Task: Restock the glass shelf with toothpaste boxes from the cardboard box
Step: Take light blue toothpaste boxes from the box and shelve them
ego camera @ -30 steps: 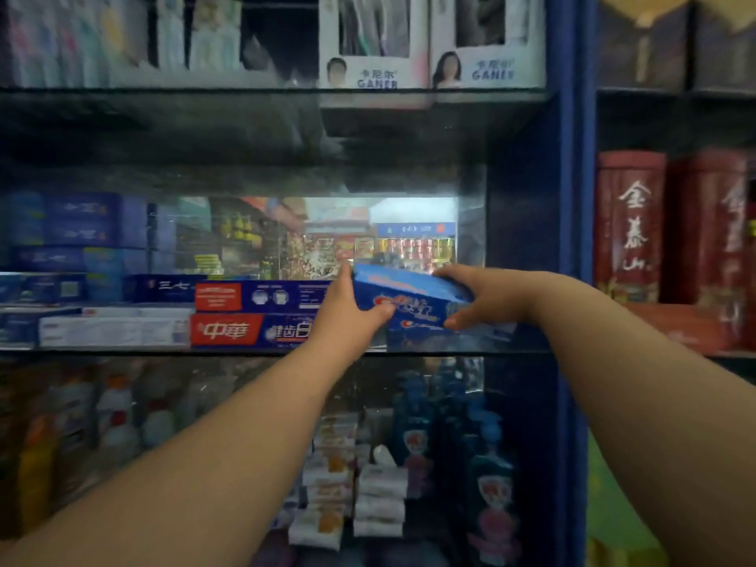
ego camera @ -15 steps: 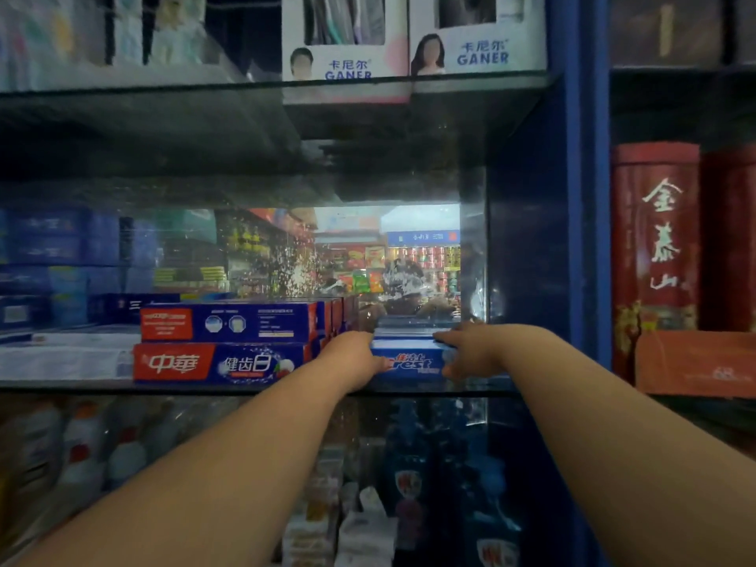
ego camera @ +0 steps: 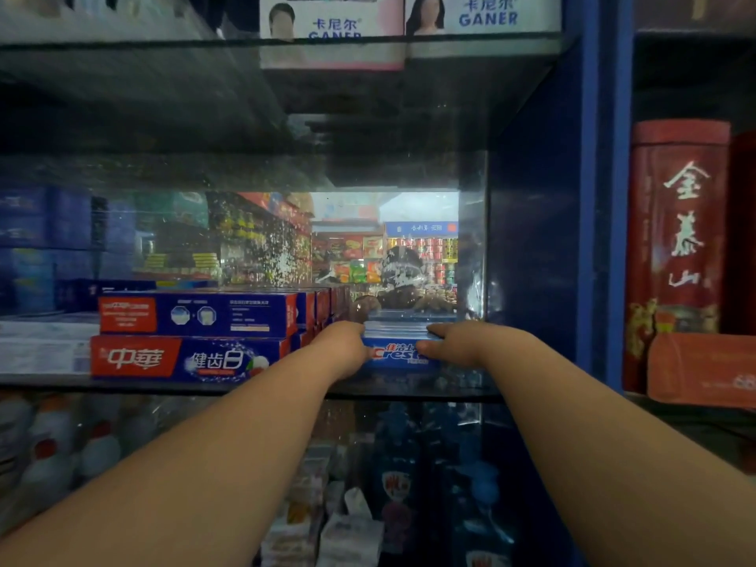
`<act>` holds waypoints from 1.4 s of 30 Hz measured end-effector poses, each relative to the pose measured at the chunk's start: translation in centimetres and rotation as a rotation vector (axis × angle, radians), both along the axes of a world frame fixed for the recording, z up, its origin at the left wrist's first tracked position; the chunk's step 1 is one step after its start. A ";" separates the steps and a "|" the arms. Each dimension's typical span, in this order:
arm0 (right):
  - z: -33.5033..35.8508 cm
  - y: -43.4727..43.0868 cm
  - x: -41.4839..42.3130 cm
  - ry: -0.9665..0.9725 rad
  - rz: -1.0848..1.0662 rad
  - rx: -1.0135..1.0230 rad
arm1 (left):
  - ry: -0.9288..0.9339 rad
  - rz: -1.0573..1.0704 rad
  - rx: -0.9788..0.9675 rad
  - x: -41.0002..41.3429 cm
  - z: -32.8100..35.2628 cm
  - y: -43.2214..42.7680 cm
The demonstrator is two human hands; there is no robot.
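Crest box (ego camera: 399,354): aloft before, now flat on shelf (ego camera: 245,387) | my left hand (ego camera: 343,346), right hand (ego camera: 455,344) pinch its ends | release due, I judge

Dim, shadowy shelving; bright daylight patch centre back; speckled glare on glass; soft, blurred edges.

Left hand (ego camera: 343,346) near right hand (ego camera: 455,345), both outstretched

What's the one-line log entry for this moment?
phase: shelving | item: Crest boxes, on glass shelf | left hand: grips left end | right hand: grips right end
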State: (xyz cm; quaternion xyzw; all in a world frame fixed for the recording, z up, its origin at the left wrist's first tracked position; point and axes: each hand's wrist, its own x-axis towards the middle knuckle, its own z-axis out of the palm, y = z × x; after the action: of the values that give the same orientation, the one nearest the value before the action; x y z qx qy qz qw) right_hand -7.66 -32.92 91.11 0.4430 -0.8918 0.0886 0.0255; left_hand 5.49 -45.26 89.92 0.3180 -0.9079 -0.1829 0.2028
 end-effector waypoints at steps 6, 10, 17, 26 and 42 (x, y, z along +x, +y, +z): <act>-0.3 0.4 0.3 0.002 -0.019 -0.044 | -0.014 -0.001 -0.041 -0.3 -0.2 0.2; -0.4 0.5 1.2 0.036 -0.024 -0.110 | 0.025 0.011 -0.068 0.2 -0.1 0.3; 0.3 -0.6 6.0 0.046 0.132 -0.455 | 0.255 -0.064 -0.033 3.8 0.1 1.4; -6.2 -2.5 17.0 -0.130 0.431 -0.826 | 0.638 -0.150 0.080 16.2 -6.7 2.6; -33.6 -18.1 40.7 -0.465 0.759 -0.194 | 0.408 0.620 0.534 42.2 -34.5 -7.6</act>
State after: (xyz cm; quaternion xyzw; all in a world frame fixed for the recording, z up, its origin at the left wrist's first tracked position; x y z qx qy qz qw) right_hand 33.03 -50.99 57.49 0.7022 -0.6360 0.2721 -0.1683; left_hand 47.72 -52.88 55.39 0.5734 -0.6323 -0.4001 0.3336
